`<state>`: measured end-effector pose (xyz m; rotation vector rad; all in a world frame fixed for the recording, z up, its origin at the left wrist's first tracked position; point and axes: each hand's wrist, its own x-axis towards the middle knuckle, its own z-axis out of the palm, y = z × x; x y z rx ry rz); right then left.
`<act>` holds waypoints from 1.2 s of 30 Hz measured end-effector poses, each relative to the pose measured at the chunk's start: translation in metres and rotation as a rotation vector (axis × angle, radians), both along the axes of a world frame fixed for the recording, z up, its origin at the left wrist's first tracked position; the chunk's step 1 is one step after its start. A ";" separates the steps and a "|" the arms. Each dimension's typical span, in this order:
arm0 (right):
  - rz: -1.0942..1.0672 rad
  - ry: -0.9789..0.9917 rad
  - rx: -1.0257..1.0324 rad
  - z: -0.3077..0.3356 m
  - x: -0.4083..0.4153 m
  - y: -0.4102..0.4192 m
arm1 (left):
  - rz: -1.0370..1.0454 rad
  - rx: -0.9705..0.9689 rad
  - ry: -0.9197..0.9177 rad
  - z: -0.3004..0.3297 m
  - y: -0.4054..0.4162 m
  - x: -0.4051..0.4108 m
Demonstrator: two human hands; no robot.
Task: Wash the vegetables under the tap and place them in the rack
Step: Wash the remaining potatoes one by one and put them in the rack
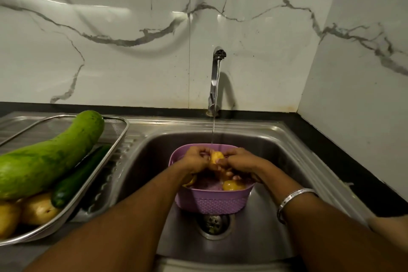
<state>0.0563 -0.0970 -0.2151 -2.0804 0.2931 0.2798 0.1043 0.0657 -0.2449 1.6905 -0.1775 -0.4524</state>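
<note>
Both hands, left hand (194,159) and right hand (241,161), are gripping one potato (216,157) under the tap (215,79) stream, over the purple basket (212,201) at six o'clock; the rack (103,161) at nine o'clock is already holding a gourd (48,154), cucumber (81,174) and potatoes, with two more seemingly waiting in the basket
</note>
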 end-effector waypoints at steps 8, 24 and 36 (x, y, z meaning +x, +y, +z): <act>-0.241 -0.291 0.314 0.025 0.000 0.031 | 0.062 -0.242 -0.083 0.050 0.002 -0.025; -0.281 -0.233 0.458 0.022 -0.005 0.063 | 0.123 0.026 -0.452 0.020 0.015 -0.018; -0.417 -0.317 0.362 0.018 -0.008 0.042 | 0.011 -0.182 -0.253 0.024 0.006 -0.024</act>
